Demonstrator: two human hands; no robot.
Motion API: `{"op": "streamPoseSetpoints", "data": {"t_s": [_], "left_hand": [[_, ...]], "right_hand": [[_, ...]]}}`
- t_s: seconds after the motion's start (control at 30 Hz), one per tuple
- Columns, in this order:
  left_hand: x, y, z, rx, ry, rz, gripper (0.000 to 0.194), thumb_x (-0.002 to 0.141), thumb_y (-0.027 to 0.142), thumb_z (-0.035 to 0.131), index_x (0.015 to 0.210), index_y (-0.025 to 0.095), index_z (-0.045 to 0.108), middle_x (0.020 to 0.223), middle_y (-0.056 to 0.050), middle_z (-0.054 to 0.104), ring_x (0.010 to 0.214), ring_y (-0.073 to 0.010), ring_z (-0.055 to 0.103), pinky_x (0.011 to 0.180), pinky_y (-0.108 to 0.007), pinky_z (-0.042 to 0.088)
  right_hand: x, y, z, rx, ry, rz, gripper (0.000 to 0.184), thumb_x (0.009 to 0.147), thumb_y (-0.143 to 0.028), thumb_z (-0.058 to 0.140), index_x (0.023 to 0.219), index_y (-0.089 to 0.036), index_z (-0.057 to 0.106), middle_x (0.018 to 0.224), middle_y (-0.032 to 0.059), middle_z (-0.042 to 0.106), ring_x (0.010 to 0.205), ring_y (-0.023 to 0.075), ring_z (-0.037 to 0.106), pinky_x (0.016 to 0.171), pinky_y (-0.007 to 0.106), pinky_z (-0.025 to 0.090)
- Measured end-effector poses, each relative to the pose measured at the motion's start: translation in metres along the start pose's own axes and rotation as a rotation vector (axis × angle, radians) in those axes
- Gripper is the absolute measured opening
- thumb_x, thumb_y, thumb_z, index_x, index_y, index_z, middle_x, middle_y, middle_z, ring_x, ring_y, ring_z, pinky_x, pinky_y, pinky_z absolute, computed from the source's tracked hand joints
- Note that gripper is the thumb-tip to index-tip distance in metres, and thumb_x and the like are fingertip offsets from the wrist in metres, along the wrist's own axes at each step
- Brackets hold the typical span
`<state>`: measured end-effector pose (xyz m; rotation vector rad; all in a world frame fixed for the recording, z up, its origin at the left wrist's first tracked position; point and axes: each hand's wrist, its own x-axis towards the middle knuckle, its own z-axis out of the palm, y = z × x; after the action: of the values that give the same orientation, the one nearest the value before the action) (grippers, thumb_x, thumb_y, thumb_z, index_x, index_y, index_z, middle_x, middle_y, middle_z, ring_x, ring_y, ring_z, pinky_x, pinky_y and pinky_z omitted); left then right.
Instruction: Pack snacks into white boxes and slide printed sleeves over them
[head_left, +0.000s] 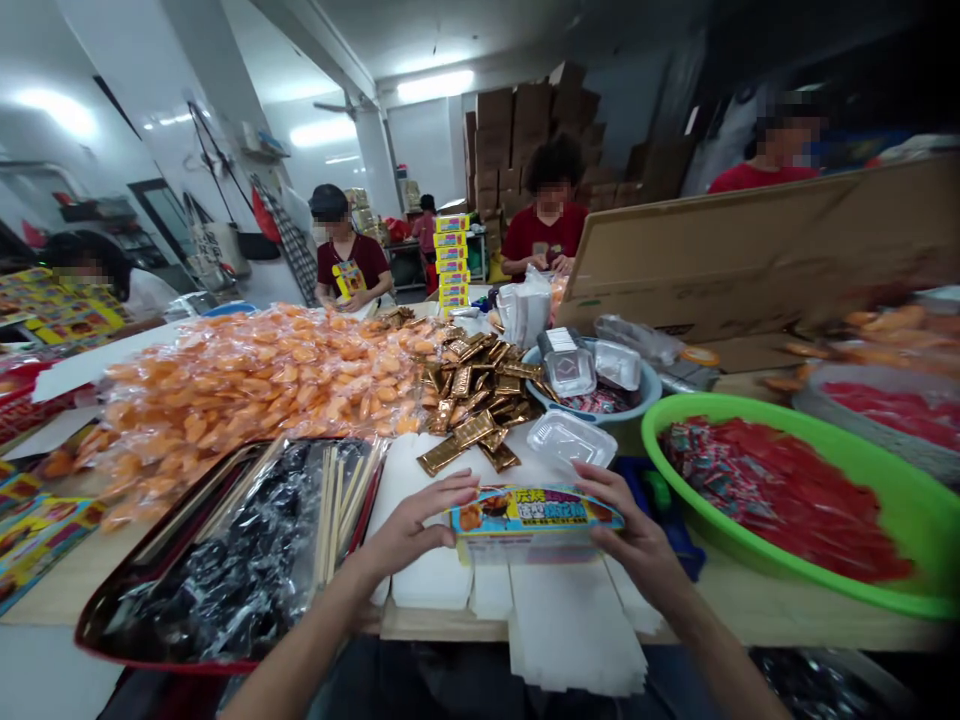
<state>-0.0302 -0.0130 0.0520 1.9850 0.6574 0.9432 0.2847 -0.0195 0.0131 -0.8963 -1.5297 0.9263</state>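
A flat-looking printed carton [536, 510], blue and yellow with Chinese lettering, is held level just above the table's front part. Gripping its left end between thumb and fingers is my left hand [420, 520]. My right hand [630, 530] holds the right end the same way. Beneath the carton lie white card sheets [577, 630], some overhanging the table edge. Just beyond are gold foil packets [472, 430] in a heap and a clear plastic tray [571, 440].
To the left sits a dark red-rimmed tray [97, 640] of black wrapped pieces and wooden sticks [337, 510]. Behind it, orange wrapped pieces [277, 370] are piled. A green basin [750, 565] with red packets stands right, near a blue bowl [649, 385]. Several people work beyond.
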Motion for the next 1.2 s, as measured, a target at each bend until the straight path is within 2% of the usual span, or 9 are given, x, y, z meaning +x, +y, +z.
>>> {"op": "streamPoseSetpoints", "data": {"t_s": [0.1, 0.27, 0.4, 0.5, 0.63, 0.73, 0.83, 1.03, 1.2], "left_hand": [[0.008, 0.006, -0.013, 0.085, -0.083, 0.010, 0.049, 0.076, 0.024, 0.067, 0.123, 0.033, 0.055, 0.135, -0.006, 0.049, 0.130, -0.0267, 0.039, 0.107, -0.049, 0.028], [0.027, 0.020, -0.024, 0.170, -0.157, 0.027, 0.037, 0.073, 0.015, 0.068, 0.106, 0.031, 0.067, 0.120, -0.006, 0.061, 0.125, -0.0273, 0.045, 0.106, -0.053, 0.027], [0.028, 0.022, -0.028, 0.191, -0.265, 0.106, 0.040, 0.077, 0.011, 0.061, 0.114, 0.028, 0.063, 0.123, -0.009, 0.059, 0.125, -0.0275, 0.044, 0.107, -0.051, 0.028], [0.025, 0.025, -0.026, 0.150, -0.321, 0.031, 0.038, 0.081, 0.013, 0.054, 0.117, 0.025, 0.061, 0.129, -0.010, 0.054, 0.130, -0.0255, 0.038, 0.109, -0.047, 0.026], [0.029, 0.036, -0.010, 0.240, -0.234, -0.081, 0.029, 0.077, 0.025, 0.064, 0.105, 0.020, 0.062, 0.135, -0.014, 0.049, 0.129, -0.0267, 0.040, 0.104, -0.042, 0.034], [0.039, 0.039, 0.012, 0.460, -0.078, -0.217, 0.026, 0.074, 0.036, 0.066, 0.089, 0.018, 0.057, 0.117, -0.014, 0.060, 0.113, -0.0272, 0.053, 0.087, -0.037, 0.046], [0.045, 0.034, 0.029, 0.528, 0.007, -0.332, 0.032, 0.074, 0.040, 0.066, 0.094, 0.019, 0.054, 0.103, -0.008, 0.064, 0.092, -0.0224, 0.061, 0.076, -0.033, 0.049], [0.043, 0.025, 0.035, 0.364, 0.078, -0.235, 0.054, 0.076, 0.025, 0.065, 0.128, 0.026, 0.048, 0.113, -0.006, 0.059, 0.104, -0.0211, 0.055, 0.090, -0.036, 0.044], [0.045, 0.018, 0.042, 0.248, 0.173, -0.246, 0.041, 0.075, 0.012, 0.063, 0.113, 0.027, 0.064, 0.104, -0.004, 0.062, 0.099, -0.0197, 0.056, 0.088, -0.034, 0.046]], "right_hand": [[0.003, -0.002, -0.016, -0.087, -0.103, -0.022, 0.037, 0.073, -0.033, 0.070, 0.109, -0.032, 0.065, 0.132, 0.0054, 0.047, 0.122, 0.0260, 0.043, 0.097, 0.040, 0.042], [0.009, -0.004, -0.017, -0.092, -0.121, -0.065, 0.020, 0.076, -0.030, 0.068, 0.096, -0.029, 0.070, 0.122, 0.0060, 0.055, 0.115, 0.0256, 0.049, 0.097, 0.044, 0.043], [0.008, -0.006, -0.013, -0.104, -0.125, -0.079, 0.016, 0.077, -0.030, 0.066, 0.093, -0.029, 0.070, 0.122, 0.0057, 0.056, 0.116, 0.0253, 0.049, 0.098, 0.044, 0.041], [0.005, -0.008, -0.010, -0.135, -0.114, -0.098, 0.016, 0.080, -0.030, 0.063, 0.095, -0.027, 0.068, 0.123, 0.0068, 0.055, 0.117, 0.0252, 0.048, 0.099, 0.043, 0.041], [0.004, -0.007, -0.004, -0.156, -0.089, -0.103, 0.012, 0.082, -0.029, 0.061, 0.094, -0.025, 0.062, 0.126, 0.0075, 0.050, 0.120, 0.0243, 0.045, 0.097, 0.041, 0.041], [0.006, -0.003, -0.001, -0.168, -0.064, -0.138, 0.012, 0.081, -0.028, 0.062, 0.093, -0.025, 0.058, 0.126, 0.0068, 0.049, 0.118, 0.0230, 0.046, 0.097, 0.040, 0.040], [0.006, -0.001, -0.001, -0.165, -0.052, -0.137, 0.013, 0.081, -0.028, 0.062, 0.093, -0.025, 0.057, 0.125, 0.0064, 0.048, 0.117, 0.0228, 0.047, 0.096, 0.039, 0.041], [0.004, -0.004, 0.001, -0.046, -0.050, -0.021, 0.014, 0.080, -0.027, 0.064, 0.092, -0.023, 0.059, 0.127, 0.0073, 0.047, 0.116, 0.0249, 0.047, 0.091, 0.039, 0.045], [0.005, -0.004, 0.006, 0.042, 0.002, 0.022, 0.011, 0.077, -0.027, 0.067, 0.084, -0.022, 0.059, 0.125, 0.0067, 0.048, 0.115, 0.0257, 0.048, 0.091, 0.040, 0.045]]}}
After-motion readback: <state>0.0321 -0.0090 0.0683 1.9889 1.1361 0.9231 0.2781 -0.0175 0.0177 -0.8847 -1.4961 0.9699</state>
